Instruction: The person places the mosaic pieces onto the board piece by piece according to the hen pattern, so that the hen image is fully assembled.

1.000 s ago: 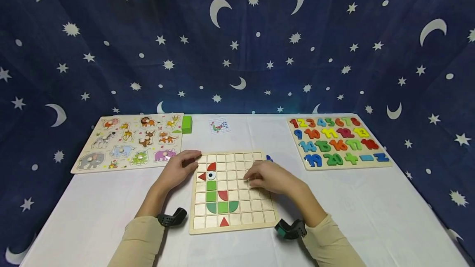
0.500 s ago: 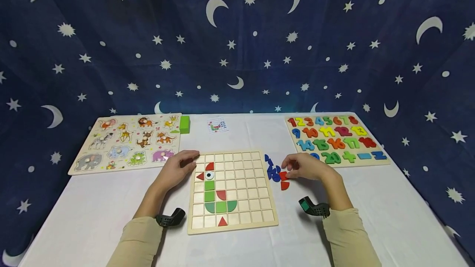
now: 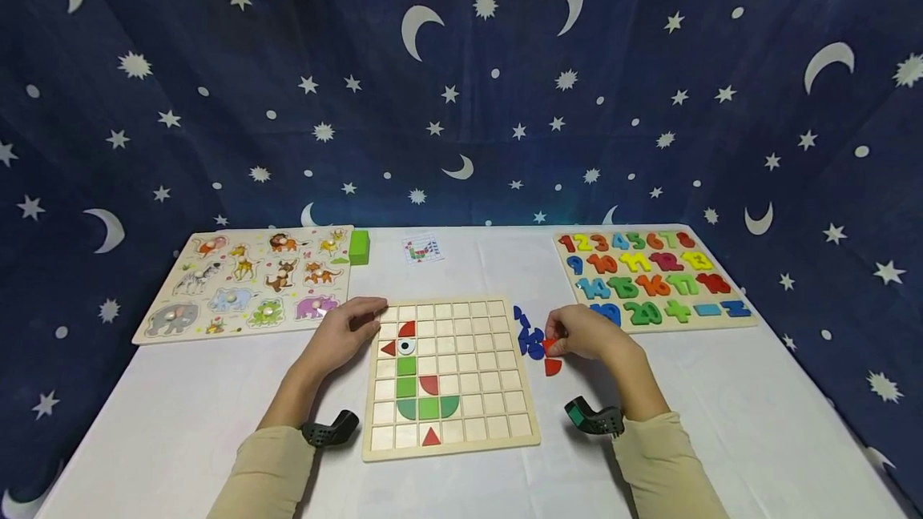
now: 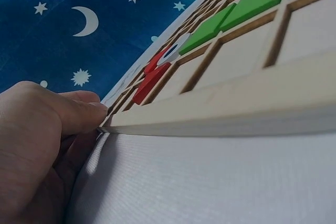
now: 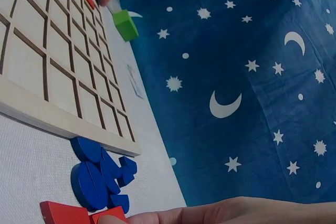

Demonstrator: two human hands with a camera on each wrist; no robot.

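Note:
A wooden grid board lies mid-table, carrying a bird-like figure of red, green and eye-marked tiles. My left hand holds the board's far left corner, with thumb and fingers at its edge in the left wrist view. My right hand pinches a red piece just right of the board. Part of that piece is hidden by the fingertips. Another red quarter-circle piece lies nearer me. Several blue pieces are heaped beside the board's right edge, close to the right fingertips.
An animal peg puzzle lies at the left, with a green block by its far corner. A small picture card rests behind the board. A number puzzle lies at the far right. A starry curtain hangs behind the table.
My right hand has moved right, from above the board to the loose pieces, and its fingers have closed on a red piece. My left hand has stayed at the board's corner.

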